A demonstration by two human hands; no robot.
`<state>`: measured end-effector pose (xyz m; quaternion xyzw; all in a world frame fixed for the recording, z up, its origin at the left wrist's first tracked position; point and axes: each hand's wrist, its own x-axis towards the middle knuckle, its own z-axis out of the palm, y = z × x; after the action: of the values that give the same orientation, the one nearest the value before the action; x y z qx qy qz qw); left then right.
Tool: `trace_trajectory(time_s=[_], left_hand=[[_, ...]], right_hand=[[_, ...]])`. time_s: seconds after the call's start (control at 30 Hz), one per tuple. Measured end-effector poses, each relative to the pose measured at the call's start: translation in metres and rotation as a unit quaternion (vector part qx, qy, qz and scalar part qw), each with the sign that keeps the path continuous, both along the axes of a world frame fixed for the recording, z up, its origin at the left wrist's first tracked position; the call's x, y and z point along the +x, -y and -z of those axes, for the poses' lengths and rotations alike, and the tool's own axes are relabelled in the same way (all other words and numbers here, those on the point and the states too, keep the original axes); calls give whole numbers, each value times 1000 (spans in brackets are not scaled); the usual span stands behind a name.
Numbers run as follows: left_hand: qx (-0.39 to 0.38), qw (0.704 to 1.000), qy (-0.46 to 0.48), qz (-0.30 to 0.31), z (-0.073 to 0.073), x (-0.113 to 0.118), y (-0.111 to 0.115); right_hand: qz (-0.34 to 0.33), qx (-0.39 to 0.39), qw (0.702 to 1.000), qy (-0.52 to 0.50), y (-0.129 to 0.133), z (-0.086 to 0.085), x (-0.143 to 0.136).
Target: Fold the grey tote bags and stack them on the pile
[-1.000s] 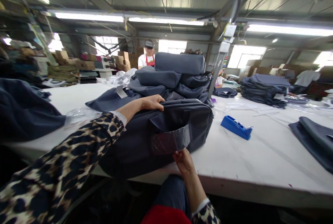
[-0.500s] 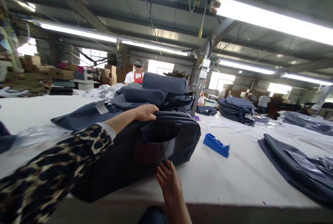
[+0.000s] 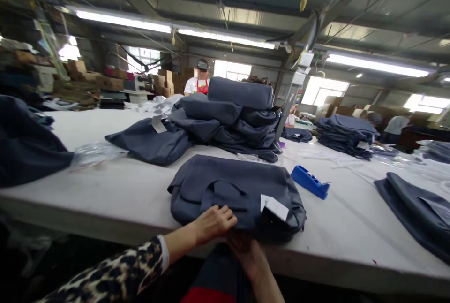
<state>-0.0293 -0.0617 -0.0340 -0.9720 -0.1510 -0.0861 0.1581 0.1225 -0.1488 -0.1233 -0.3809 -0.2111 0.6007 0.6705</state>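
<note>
A dark blue-grey fabric bag [image 3: 232, 171] lies flat near the table's front edge, its handle loop facing up and a white tag [image 3: 274, 207] on its near right side. My left hand [image 3: 215, 222] is closed on the bag's near edge, just below the handle, with its fingers curled. Beneath that edge, in shadow, my right hand [image 3: 246, 251] touches the bag's underside; its fingers are mostly hidden. To the right of the bag stands a blue tape dispenser [image 3: 310, 182].
Behind the bag is a pile of similar bags [image 3: 225, 110], with a tagged one [image 3: 154, 141] to its left. More dark fabric [image 3: 28, 146] lies far left beside clear plastic [image 3: 96, 153]. Folded bags [image 3: 346, 134] and a flat bag [image 3: 415, 214] are to the right. A co-worker [image 3: 197, 80] stands beyond.
The bag, held up on its side before, now lies flat nearer the table edge. My left hand has moved from its top edge to its near edge; my right hand has gone under it.
</note>
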Motion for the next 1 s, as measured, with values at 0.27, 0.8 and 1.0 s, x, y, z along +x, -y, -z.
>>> trace_trajectory(time_s=[0.27, 0.8, 1.0], left_hand=[[-121, 985, 122, -22, 32, -25, 18], [-348, 899, 265, 0, 20, 28, 49], [-567, 738, 365, 22, 33, 47, 63]], right_hand=[[32, -159, 986, 36, 107, 11, 26], [317, -59, 906, 275, 72, -38, 61], [315, 36, 821, 475, 77, -37, 65]])
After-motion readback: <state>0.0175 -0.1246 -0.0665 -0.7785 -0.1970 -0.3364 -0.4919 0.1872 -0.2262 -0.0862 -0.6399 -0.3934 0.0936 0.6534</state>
